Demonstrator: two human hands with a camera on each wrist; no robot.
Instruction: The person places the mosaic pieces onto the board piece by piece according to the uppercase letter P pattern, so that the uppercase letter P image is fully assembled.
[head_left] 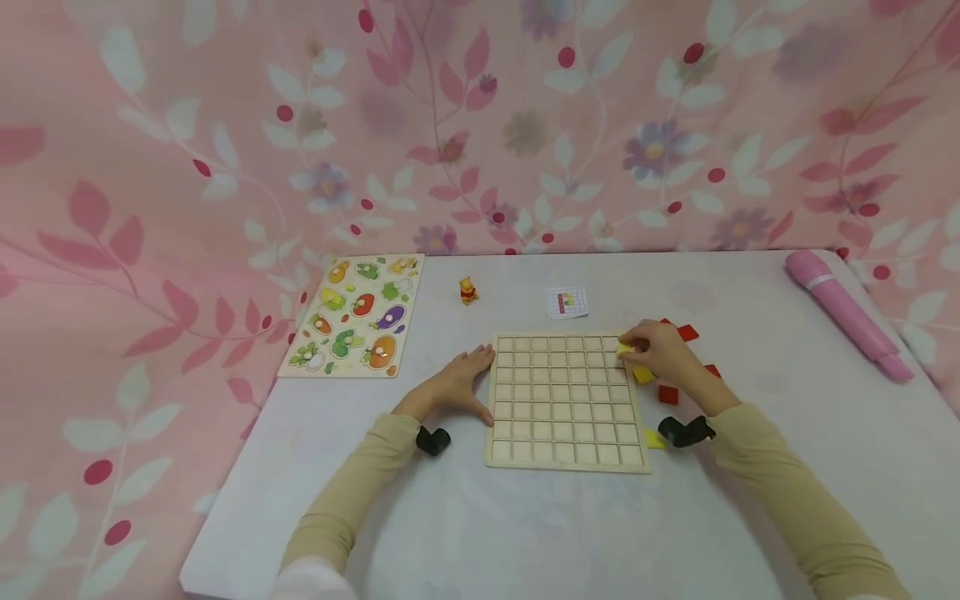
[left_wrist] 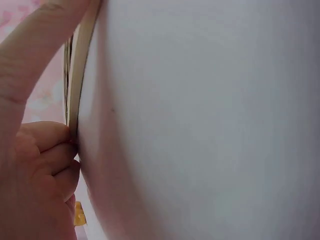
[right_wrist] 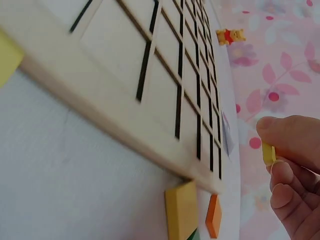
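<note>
The right hand (head_left: 660,354) pinches a yellow tile (right_wrist: 268,153) between curled fingers (right_wrist: 290,137) over the far right corner of the wooden grid board (head_left: 566,402). The left hand (head_left: 457,385) lies flat on the bench (head_left: 465,517), fingers (left_wrist: 47,137) straight against the board's left edge.

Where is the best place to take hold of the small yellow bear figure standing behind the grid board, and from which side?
Probably by its body, pinched on both flanks from above. The bear figure stands upright and alone on the table, clear of the grid board and the vegetable puzzle, so fingers can come down on either side. Its finer shape is too small to judge.
</note>
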